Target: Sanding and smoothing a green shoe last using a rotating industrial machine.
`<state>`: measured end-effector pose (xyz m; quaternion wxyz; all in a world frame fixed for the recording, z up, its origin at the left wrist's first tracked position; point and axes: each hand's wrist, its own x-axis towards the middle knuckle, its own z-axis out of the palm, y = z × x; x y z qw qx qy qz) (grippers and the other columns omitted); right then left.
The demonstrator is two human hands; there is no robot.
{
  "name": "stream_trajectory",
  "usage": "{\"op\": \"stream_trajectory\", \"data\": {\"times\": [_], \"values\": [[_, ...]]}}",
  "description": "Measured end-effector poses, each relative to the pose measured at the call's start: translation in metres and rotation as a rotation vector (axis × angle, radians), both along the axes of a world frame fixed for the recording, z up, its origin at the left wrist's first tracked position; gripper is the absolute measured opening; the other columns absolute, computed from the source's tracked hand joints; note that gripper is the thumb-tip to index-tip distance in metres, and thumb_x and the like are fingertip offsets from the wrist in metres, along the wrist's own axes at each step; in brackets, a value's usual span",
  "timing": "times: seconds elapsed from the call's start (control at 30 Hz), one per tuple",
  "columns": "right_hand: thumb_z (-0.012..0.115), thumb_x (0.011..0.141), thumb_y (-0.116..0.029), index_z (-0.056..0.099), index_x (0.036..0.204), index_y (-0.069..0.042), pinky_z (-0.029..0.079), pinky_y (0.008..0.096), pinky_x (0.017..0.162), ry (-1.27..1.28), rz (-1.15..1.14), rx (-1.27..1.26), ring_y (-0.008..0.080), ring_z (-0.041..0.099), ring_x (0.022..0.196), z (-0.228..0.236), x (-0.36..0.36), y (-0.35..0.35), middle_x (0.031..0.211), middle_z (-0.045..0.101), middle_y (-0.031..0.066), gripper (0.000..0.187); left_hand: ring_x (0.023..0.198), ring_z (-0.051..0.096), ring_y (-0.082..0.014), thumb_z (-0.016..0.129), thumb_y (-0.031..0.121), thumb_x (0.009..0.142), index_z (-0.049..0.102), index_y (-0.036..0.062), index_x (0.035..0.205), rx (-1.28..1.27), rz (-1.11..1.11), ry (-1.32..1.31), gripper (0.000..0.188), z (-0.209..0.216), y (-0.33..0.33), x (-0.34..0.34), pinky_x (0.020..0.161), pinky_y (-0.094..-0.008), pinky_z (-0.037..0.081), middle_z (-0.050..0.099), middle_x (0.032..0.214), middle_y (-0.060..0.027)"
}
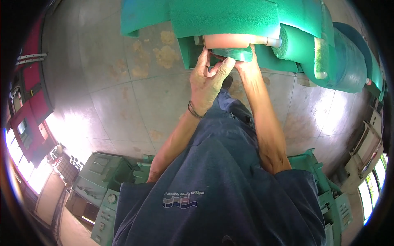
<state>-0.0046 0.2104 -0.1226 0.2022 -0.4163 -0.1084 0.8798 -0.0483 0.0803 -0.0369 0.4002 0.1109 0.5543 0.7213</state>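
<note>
From here I see the left hand (208,80) and right hand (248,64) with a narrow grip holding a shiny green piece (236,53) just on the near side of the orange roller (225,40), where either could get pinched if that roller turns.

1 fisheye camera looks down from the wearer's head, close over the shirt (230,172) toward the fingers (202,62)

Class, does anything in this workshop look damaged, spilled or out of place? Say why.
Yes: irregular tan patches mark the floor beyond and left of the left hand. They look odd against the mostly grey surface; whether stains or wear, I cannot tell.
</note>
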Motion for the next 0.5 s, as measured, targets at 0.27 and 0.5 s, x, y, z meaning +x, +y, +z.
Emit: {"op": "stream_trajectory", "data": {"times": [0.27,0.5], "values": [[0.047,0.101,-0.03,0.058,0.121,-0.005,0.056,0.0538,0.083,-0.084,-0.171,-0.084,0.0302,0.066,0.097,0.013,0.012,-0.004,0.108,0.065,0.0127,0.034,0.119,0.051,-0.0146,0.075,0.015,0.089,0.036,-0.0071,0.145,0.015,0.018,0.015,0.071,0.017,0.006,0.006,0.106,-0.0325,0.045,0.049,0.134,-0.0111],[0.049,0.101,-0.034,0.057,0.122,-0.005,0.055,0.0541,0.086,-0.119,-0.127,-0.016,0.0303,0.065,0.099,0.006,0.008,-0.004,0.11,0.065,0.0127,0.036,0.116,0.051,-0.0128,0.074,0.017,0.09,0.045,-0.0047,0.135,0.021,-0.014,-0.041,0.057,0.009,0.007,-0.001,0.096,-0.0276,0.046,0.051,0.13,-0.0077]]}}
